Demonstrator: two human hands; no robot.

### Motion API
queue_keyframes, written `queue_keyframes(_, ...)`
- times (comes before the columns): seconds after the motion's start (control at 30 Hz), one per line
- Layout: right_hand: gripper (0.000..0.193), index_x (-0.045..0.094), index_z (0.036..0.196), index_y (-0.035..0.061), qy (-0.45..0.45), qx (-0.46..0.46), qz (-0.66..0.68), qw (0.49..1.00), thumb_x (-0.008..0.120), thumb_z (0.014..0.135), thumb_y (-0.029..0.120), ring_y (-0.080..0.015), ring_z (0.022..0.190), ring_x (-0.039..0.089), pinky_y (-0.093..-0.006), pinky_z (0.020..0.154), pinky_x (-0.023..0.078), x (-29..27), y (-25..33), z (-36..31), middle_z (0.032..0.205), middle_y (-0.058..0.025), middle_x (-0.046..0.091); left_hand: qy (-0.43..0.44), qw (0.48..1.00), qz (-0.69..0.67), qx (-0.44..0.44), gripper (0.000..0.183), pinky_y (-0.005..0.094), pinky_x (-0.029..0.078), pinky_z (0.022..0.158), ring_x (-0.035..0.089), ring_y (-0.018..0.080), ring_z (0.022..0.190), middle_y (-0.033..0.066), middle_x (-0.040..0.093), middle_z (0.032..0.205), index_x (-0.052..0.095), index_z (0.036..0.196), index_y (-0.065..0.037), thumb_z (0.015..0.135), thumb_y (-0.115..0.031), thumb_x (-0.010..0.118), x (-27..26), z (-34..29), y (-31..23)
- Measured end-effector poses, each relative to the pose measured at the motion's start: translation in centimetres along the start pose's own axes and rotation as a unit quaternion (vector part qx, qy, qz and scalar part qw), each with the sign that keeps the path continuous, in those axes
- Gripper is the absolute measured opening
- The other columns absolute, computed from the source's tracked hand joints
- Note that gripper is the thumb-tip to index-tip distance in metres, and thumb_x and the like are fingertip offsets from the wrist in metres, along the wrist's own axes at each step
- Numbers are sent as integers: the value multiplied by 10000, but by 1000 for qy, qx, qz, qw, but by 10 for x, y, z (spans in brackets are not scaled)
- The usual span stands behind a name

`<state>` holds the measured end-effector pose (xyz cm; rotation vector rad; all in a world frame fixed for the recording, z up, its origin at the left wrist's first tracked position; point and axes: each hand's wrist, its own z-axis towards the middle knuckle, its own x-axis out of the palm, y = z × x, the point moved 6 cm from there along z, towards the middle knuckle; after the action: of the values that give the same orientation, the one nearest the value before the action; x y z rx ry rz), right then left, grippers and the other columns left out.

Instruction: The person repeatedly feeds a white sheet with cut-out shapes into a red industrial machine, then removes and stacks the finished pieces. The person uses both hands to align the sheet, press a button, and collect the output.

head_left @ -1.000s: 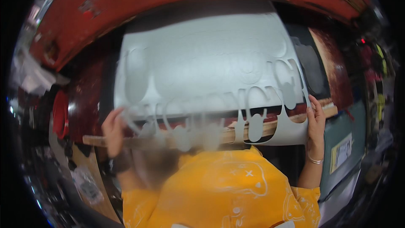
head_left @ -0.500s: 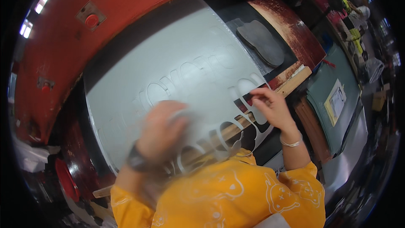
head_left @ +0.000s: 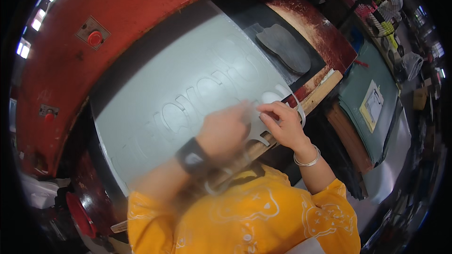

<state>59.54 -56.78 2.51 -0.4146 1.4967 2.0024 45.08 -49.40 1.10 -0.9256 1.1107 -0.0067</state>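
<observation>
A large pale grey-green sheet [head_left: 136, 75] lies in front of me, with rows of sole-shaped outlines cut into it. Along its near edge, cut-out openings leave thin curved strips. My left hand [head_left: 225, 132], with a dark band on the wrist, is over that near edge, its fingers smeared by motion. Close by on the right, my right hand [head_left: 283, 124] has thumb and forefinger curled together over the sheet's near right corner; whatever they pinch is hidden. A white rounded piece [head_left: 271, 97] shows just beyond those fingers.
Dark grey sole-shaped pieces [head_left: 285, 49] rest on a black surface at the far right. A red machine beam [head_left: 136, 4] with a red button [head_left: 94, 38] arches behind. A wooden strip [head_left: 322, 93] edges the bench. Green sheets [head_left: 372, 73] are stacked at right, bearing a paper label.
My left hand has moved right, close to my right hand. My right hand has shifted slightly left. The near strip of the sheet has shifted, and the view has moved a little.
</observation>
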Motion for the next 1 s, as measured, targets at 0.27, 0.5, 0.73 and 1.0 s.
queue_keyframes(0.27,433,583,1138,63,120,-163,-98,974,706,729,137,-295,1079,551,-398,882,457,58,22,-8,1198,-91,561,-21,862,-479,-164,301,236,448,616,532,92,650,11,592,762,599,1171,3,926,-163,542,-35,1,61)
queue_keyframes(0.5,469,581,1179,76,114,-164,-145,969,696,728,134,-314,1194,502,-417,963,429,66,19,-18,1270,-88,549,-203,814,-535,-105,327,272,510,634,539,102,664,11,543,754,526,1235,25,966,-159,505,-167,21,92)
queue_keyframes(0.73,470,577,1227,97,133,-143,-142,970,656,769,165,-321,1221,445,-435,993,375,72,15,-17,1298,-83,531,-166,958,-233,-19,390,227,477,674,545,104,735,24,601,878,527,1306,-38,930,-135,552,-245,-1,50)
queue_keyframes(1.0,455,602,1164,112,99,-142,-116,978,687,717,128,-309,1166,484,-415,926,392,70,15,-14,1219,-73,571,53,989,140,12,578,378,434,673,522,269,729,88,527,818,536,1271,-93,713,-77,684,-56,-91,10)
